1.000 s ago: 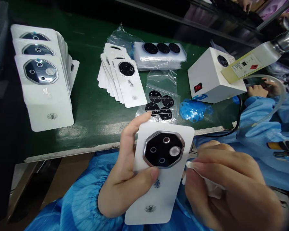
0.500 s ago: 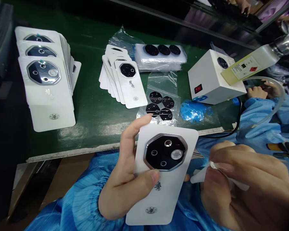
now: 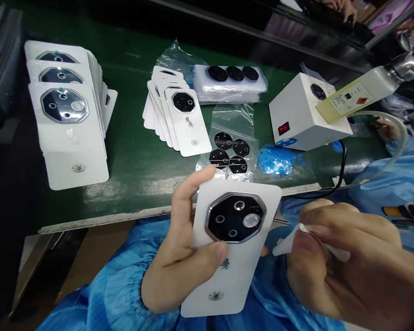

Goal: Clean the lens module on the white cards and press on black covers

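Note:
My left hand point(image 3: 179, 257) grips a white phone back cover point(image 3: 227, 276) by its edges, thumb just under the black octagonal camera panel point(image 3: 235, 217). The cover is held upright over my lap, in front of the table edge. My right hand point(image 3: 348, 266) is closed on a small white wipe point(image 3: 290, 241), whose tip sits just right of the cover, apart from the camera panel.
On the green table point(image 3: 134, 151) lie a stack of finished covers point(image 3: 67, 124) at left, a fanned pile of covers point(image 3: 181, 112), bags of black lens pieces point(image 3: 231, 149), blue film scraps point(image 3: 278, 161) and a white box with a red switch point(image 3: 303, 115). A co-worker's blue sleeve point(image 3: 400, 170) is at right.
My right hand has drawn the wipe away from the cover's right edge, a little to the right. The cover has tilted slightly in my left hand.

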Available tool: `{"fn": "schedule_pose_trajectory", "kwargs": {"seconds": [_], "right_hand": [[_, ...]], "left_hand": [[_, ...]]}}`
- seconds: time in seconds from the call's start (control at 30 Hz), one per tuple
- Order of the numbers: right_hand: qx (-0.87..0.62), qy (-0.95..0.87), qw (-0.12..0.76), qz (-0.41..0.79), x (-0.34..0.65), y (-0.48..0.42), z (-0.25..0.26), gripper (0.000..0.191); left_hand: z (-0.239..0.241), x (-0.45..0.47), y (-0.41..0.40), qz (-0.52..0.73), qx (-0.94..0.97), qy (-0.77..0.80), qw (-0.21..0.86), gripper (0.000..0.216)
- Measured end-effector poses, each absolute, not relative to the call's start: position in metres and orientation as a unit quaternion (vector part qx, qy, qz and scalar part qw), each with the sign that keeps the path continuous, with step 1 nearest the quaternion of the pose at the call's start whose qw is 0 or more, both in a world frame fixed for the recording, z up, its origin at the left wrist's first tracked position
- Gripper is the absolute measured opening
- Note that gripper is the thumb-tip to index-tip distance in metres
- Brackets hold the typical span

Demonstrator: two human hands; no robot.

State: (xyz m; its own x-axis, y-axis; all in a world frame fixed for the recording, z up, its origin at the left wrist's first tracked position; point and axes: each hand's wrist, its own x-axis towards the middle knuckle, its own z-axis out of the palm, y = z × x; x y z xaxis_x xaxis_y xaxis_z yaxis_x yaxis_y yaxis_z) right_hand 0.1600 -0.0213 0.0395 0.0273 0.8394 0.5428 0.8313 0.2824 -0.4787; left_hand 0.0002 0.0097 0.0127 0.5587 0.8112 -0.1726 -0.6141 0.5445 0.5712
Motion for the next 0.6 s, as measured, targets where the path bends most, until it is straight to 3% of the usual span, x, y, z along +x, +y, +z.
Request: {"fn": "schedule_pose_trajectory", "kwargs": {"seconds": [0.13, 0.23, 0.33, 0.6], "right_hand": [[-0.613, -0.648, 0.441, -0.102, 0.180, 0.001, 0.008, 0.018], [-0.715, -0.624, 0.300, -0.093, 0.209, 0.025, -0.020, 0.005], [-0.741, -0.618, 0.248, -0.086, 0.228, 0.042, -0.041, 0.010], [-0.684, -0.694, 0.212, 0.075, 0.224, 0.055, -0.062, 0.025]], "left_hand": [[0.009, -0.008, 0.019, 0.429, 0.224, 0.263, 0.834, 0.066], [0.008, -0.015, 0.028, 0.447, 0.217, 0.336, 0.800, 0.069], [0.005, -0.019, 0.033, 0.439, 0.223, 0.381, 0.783, 0.070], [-0.001, -0.014, 0.031, 0.426, 0.209, 0.360, 0.803, 0.068]]}}
